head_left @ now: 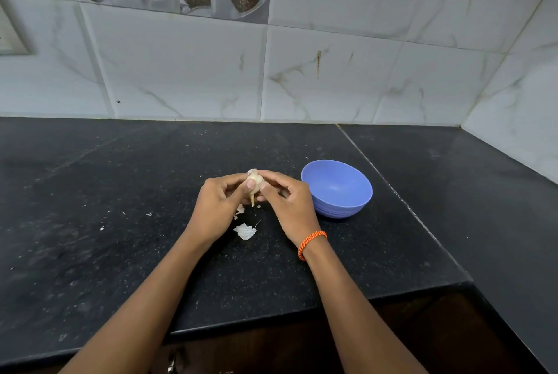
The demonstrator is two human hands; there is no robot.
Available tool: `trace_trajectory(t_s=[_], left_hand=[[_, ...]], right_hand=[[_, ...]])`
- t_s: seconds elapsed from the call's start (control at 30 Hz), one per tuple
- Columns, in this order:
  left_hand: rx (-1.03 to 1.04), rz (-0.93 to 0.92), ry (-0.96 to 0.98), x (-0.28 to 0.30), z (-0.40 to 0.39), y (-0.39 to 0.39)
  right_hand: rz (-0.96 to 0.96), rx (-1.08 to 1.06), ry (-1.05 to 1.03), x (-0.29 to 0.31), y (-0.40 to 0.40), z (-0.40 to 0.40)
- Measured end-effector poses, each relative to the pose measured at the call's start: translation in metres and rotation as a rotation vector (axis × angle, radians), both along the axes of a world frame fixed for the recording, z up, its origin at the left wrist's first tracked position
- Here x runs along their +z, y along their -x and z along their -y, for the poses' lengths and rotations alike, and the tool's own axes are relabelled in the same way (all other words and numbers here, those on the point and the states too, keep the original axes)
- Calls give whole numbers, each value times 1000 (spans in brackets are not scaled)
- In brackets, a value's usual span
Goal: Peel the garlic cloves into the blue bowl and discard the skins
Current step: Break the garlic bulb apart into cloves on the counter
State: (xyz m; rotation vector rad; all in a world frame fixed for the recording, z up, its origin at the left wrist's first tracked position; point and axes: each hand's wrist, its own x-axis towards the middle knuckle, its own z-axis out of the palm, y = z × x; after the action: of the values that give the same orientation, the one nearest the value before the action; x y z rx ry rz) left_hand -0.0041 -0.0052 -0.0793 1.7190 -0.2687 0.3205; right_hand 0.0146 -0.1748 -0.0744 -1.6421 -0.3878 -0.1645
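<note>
Both hands hold a pale garlic bulb (255,183) just above the black counter, its stem pointing down. My left hand (219,207) grips it from the left with the thumb on its front. My right hand (287,201), with an orange band at the wrist, pinches it from the right. The blue bowl (336,189) stands right of my right hand, close to it, and looks empty. A white piece of garlic skin (245,231) lies on the counter below the hands, and a smaller piece (240,210) lies under the left hand.
The black stone counter (120,192) has small white skin flakes (125,216) scattered left of my hands. A tiled wall (302,78) runs along the back and turns forward at the right. The counter's front edge (271,322) passes under my forearms.
</note>
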Motion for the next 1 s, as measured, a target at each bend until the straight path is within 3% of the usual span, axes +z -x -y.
trace_trajectory(t_s=[0.5,0.67,0.87,1.0], left_hand=[[-143,-100,131,0,4,-3],[-80,-116,13,-2,1,-4],[263,8,-94,-2,-8,-7],[315,-3,-115,-5,-7,-8]], right_hand=[[174,-128,241,-3,0,1],[129,-104,391,1,0,8],[388,-197,1097,-14,18,0],[397,-140,1109,-2,22,-2]])
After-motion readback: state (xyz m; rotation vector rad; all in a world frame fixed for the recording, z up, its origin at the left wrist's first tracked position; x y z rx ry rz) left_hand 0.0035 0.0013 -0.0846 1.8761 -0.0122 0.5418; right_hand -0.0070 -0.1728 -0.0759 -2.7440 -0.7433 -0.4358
